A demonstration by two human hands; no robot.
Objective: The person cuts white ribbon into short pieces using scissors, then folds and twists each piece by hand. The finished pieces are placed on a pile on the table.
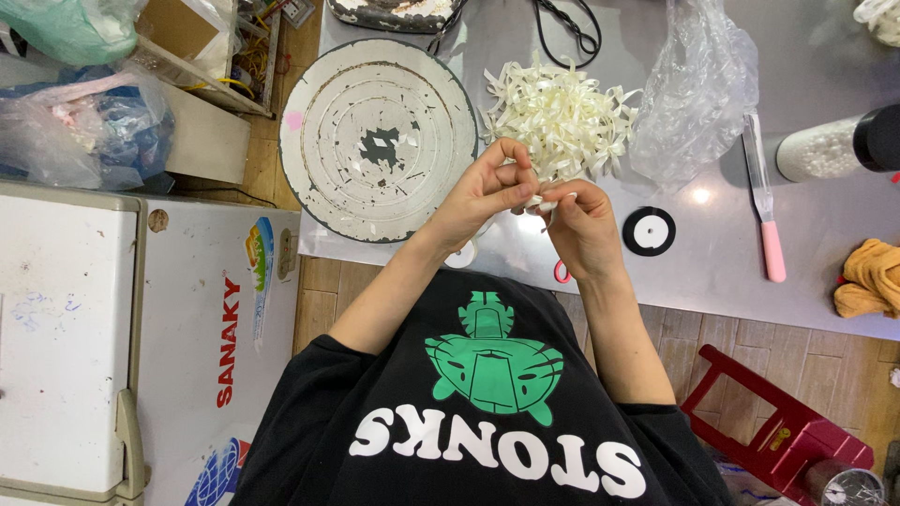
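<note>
Right at the table's (731,272) near edge, your left hand (483,192) and right hand (581,225) both grip-pinch one cream ribbon piece (548,200) between them. At 12 o'clock sits the ribbon bow pile (561,117), at 1 o'clock a crumpled clear plastic bag (698,94), at 3 o'clock a black-and-white ribbon spool (649,230).

A short piece of cream ribbon (547,200) is pinched between both hands' fingertips, mostly hidden by them (only a pale tip shows), held just above the grey table edge, right in front of a loose heap of cream ribbon bows (561,117)
</note>
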